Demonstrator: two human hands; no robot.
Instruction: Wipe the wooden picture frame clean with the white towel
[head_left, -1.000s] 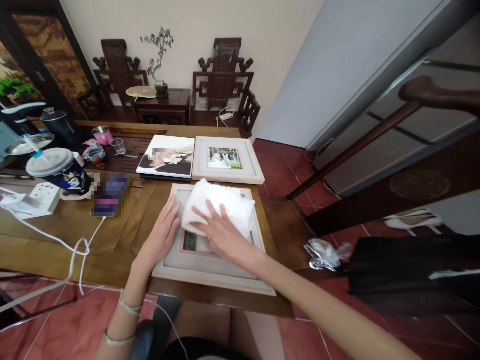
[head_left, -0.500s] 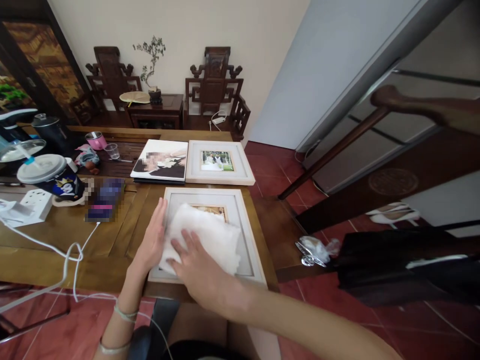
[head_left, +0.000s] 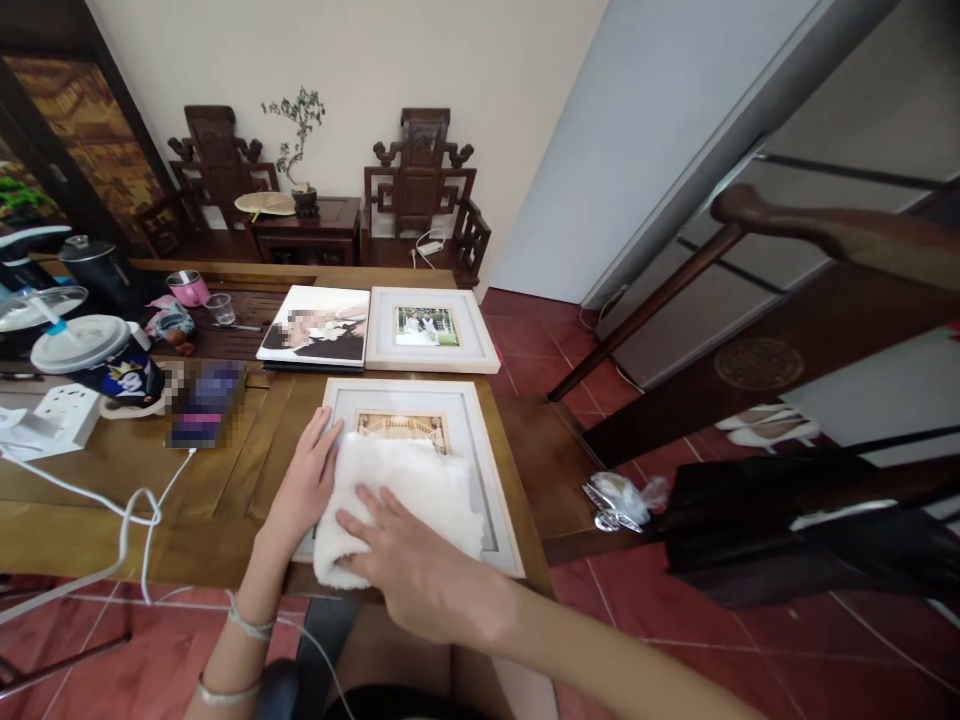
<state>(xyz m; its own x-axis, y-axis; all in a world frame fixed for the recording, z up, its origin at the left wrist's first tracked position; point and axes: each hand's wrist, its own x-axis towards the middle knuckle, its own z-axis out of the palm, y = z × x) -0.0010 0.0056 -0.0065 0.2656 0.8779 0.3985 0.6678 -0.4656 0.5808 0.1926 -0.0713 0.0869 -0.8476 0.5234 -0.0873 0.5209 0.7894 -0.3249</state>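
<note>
A white folded cloth (head_left: 409, 490) lies on the near half of a white picture frame (head_left: 480, 450) on the wooden table. My right hand (head_left: 405, 560) presses flat on the cloth with fingers spread. My left hand (head_left: 304, 485) rests on the frame's left edge, fingers extended, steadying it. The frame's photo (head_left: 401, 428) shows above the cloth.
A second white frame (head_left: 431, 330) and a photo print (head_left: 315, 328) lie farther back. A lidded cup (head_left: 97, 355), phone (head_left: 206, 400), power strip (head_left: 64, 410) and white cable (head_left: 139, 510) sit to the left. The table edge (head_left: 536, 560) drops to red floor tiles on the right.
My right hand has dragged the cloth from the far end of the frame toward me, uncovering the photo. My left hand stayed on the left edge.
</note>
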